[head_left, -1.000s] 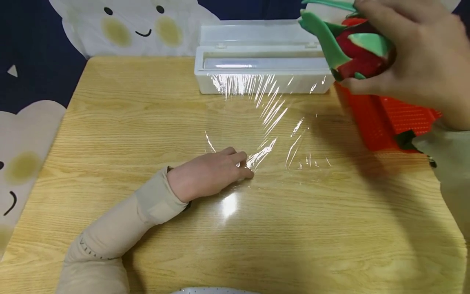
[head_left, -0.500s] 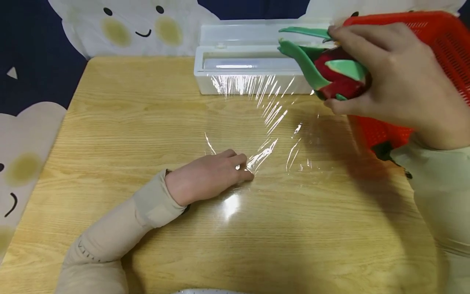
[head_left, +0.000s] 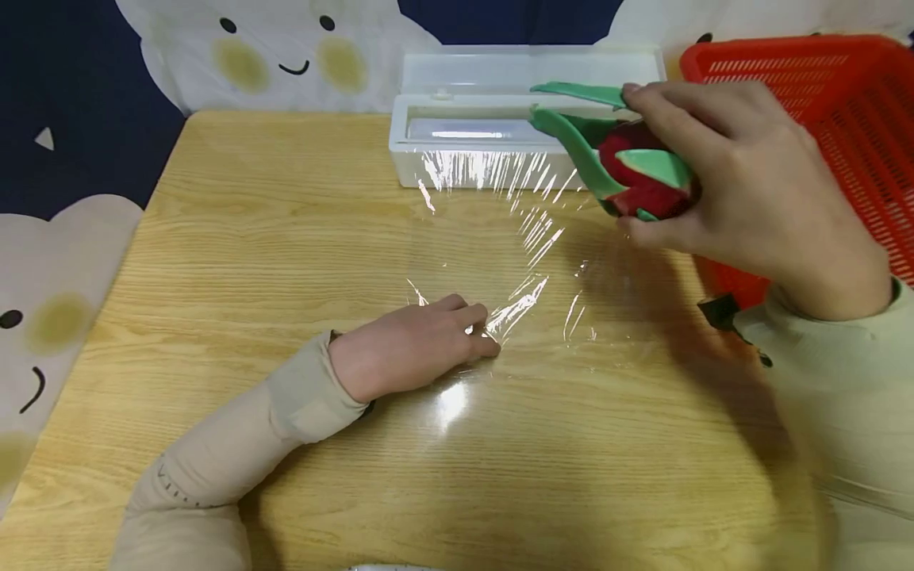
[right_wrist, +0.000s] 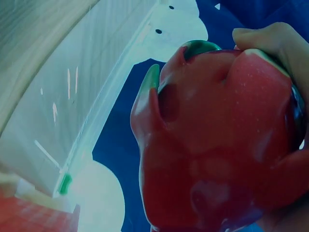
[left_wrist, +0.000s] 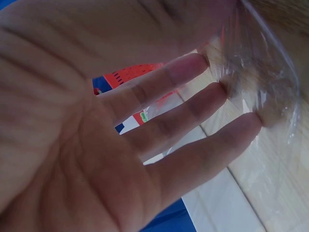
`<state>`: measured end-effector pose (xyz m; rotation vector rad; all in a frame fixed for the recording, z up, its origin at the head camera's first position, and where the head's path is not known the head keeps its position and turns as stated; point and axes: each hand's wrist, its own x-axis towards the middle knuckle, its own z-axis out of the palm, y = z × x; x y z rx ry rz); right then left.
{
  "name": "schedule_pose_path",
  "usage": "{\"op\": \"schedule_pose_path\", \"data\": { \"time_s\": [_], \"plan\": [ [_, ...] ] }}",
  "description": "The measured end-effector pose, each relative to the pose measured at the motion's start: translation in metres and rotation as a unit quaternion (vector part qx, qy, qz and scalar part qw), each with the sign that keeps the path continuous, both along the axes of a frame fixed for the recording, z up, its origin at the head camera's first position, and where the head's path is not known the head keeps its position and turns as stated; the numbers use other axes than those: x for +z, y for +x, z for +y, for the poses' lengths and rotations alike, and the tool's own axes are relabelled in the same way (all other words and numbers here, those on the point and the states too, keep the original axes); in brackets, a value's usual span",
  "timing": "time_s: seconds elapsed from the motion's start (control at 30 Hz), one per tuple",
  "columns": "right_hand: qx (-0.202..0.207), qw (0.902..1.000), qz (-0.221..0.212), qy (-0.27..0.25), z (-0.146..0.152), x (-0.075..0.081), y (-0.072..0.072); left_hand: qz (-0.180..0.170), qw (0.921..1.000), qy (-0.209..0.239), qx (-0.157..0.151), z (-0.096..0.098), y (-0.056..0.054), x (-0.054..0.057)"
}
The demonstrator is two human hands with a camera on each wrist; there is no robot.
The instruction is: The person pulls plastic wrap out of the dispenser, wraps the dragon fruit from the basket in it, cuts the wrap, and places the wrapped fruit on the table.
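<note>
Red, rounded, green-leafed dragon fruit [head_left: 631, 178]: my right hand [head_left: 764, 186] grips it at its nine o'clock; my left hand [head_left: 414, 347] pinches clear plastic film [head_left: 534, 238].

Not a single readable word, brand or number anywhere here tbh. Closest thing to lettering is a short row of dark strokes [head_left: 174, 485] on the baggy beige fabric sleeve [head_left: 214, 444], way over on the near-left side of the long white plastic box with its lid up [head_left: 412, 169]. Kinda V-and-slash shaped, too small to make out as letters. Otherwise it's just print on the navy cloth [head_left: 71, 103]: a smiley-faced white cloud [head_left: 286, 40] left of the box, another white cloud [head_left: 50, 285] further left and nearer.
</note>
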<state>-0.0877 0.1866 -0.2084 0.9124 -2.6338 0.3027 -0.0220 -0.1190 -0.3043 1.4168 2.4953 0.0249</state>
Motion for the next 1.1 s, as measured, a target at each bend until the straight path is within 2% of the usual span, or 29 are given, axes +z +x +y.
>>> {"op": "schedule_pose_path", "data": {
  "time_s": [0.3, 0.5, 0.77, 1.1],
  "plan": [
    [0.022, 0.9997, -0.001, -0.013, -0.006, -0.004, 0.008, 0.026, 0.9995, 0.005, -0.015, 0.004, 0.001, 0.0],
    [0.019, 0.9998, -0.006, -0.01, -0.007, -0.006, 0.011, 0.017, 0.9998, 0.008, -0.006, 0.002, 0.0, 0.003],
    [0.035, 0.9986, -0.011, -0.039, -0.012, -0.016, 0.014, 0.025, 0.9994, 0.017, -0.019, 0.002, -0.001, 0.0],
    [0.043, 0.9987, -0.009, -0.025, -0.016, -0.022, 0.016, 0.035, 0.9992, 0.013, -0.013, 0.002, 0.001, 0.0]
  ]
}}
